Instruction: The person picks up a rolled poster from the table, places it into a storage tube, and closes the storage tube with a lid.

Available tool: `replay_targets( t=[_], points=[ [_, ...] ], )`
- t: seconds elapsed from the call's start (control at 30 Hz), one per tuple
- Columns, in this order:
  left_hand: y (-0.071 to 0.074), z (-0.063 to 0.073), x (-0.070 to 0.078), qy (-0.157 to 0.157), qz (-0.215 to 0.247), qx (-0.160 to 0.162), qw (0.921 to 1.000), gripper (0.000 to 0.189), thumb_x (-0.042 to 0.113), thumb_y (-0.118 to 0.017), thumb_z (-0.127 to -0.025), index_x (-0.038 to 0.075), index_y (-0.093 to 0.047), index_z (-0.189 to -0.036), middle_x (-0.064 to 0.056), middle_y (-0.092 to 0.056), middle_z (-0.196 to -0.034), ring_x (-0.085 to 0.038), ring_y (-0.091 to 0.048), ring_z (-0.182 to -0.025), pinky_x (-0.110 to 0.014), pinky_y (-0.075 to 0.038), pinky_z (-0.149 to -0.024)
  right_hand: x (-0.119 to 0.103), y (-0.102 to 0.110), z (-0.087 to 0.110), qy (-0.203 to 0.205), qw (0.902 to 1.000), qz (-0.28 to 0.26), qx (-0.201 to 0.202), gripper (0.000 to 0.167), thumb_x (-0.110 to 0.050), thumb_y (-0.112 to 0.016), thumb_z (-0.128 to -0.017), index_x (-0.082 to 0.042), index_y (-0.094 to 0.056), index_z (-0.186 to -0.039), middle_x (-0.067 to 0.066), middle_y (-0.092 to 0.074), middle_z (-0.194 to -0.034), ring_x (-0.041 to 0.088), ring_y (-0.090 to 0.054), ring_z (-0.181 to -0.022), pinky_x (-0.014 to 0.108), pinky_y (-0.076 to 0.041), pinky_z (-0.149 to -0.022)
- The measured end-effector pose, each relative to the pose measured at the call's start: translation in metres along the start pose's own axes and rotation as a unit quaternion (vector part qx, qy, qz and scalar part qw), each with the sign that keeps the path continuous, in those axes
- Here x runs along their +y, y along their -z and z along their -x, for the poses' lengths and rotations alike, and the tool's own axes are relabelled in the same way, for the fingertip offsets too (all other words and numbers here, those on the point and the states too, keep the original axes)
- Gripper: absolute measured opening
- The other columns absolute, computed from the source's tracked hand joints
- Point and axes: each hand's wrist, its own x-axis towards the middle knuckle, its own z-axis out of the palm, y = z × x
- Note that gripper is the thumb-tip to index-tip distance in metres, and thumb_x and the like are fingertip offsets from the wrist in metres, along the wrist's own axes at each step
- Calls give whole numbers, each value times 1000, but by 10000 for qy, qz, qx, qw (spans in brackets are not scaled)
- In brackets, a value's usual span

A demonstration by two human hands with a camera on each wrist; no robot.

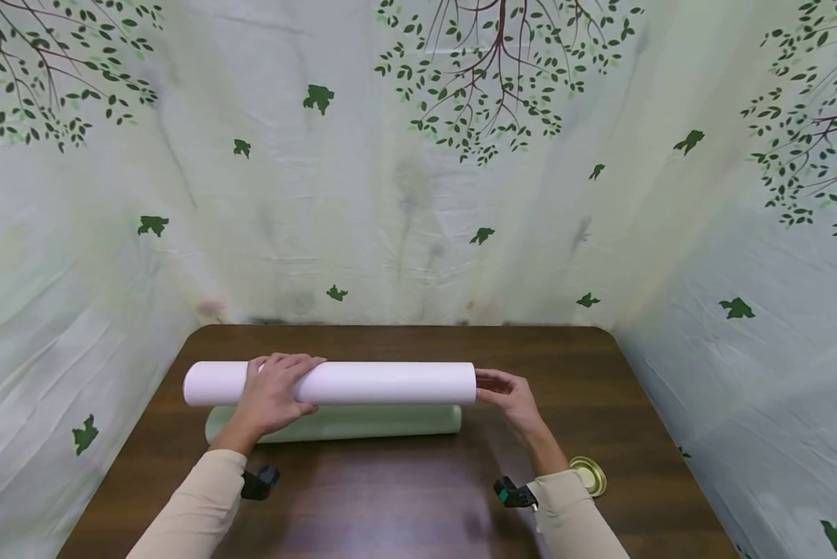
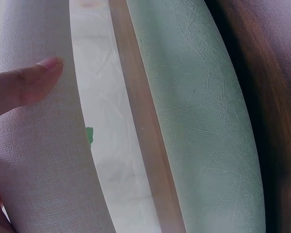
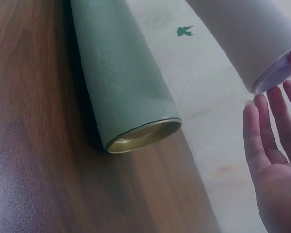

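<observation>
A long white roll [image 1: 390, 383] of textured paper lies level above the table. My left hand [image 1: 275, 392] grips it left of its middle, thumb [image 2: 41, 77] along the near side and fingers over the top. At the roll's right end is my right hand [image 1: 509, 396], its fingers [image 3: 262, 126] fairly straight with the tips right at the rim; the thumb is partly cut off in the right wrist view. Below the roll a green tube [image 1: 362, 423] with a wrinkled surface rests on the table, its right end open and edged with a gold-coloured rim [image 3: 131, 148].
A round gold-coloured lid [image 1: 596, 480] lies on the dark wooden table [image 1: 390, 497], partly behind my right sleeve [image 1: 568, 505]. Pale cloth [image 1: 362, 194] printed with leaves and branches hangs around the back and sides of the table.
</observation>
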Motion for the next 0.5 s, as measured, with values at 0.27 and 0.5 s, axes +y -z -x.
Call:
replay_targets(
  t=[0.27, 0.5],
  points=[
    [-1, -1, -1, -48, -13, 29, 10000, 70, 22, -90, -58, 15, -65, -123, -7, -66, -117, -33, -55, -107, -57, -28, -92, -1, -4, 0, -27, 9996, 51, 287, 26, 9, -69, -81, 1, -69, -106, -1, -70, -98, 16, -67, -92, 29, -55, -76],
    [-2, 1, -2, -19, -15, 71, 10000, 69, 22, -90, -58, 14, -65, -122, -8, -66, -116, -34, -55, -106, -58, -28, -92, 0, -7, -2, -95, 9992, 207, 319, 31, 8, -70, -81, 13, -63, -110, 1, -70, -98, 17, -67, -92, 30, -55, -75]
  ],
)
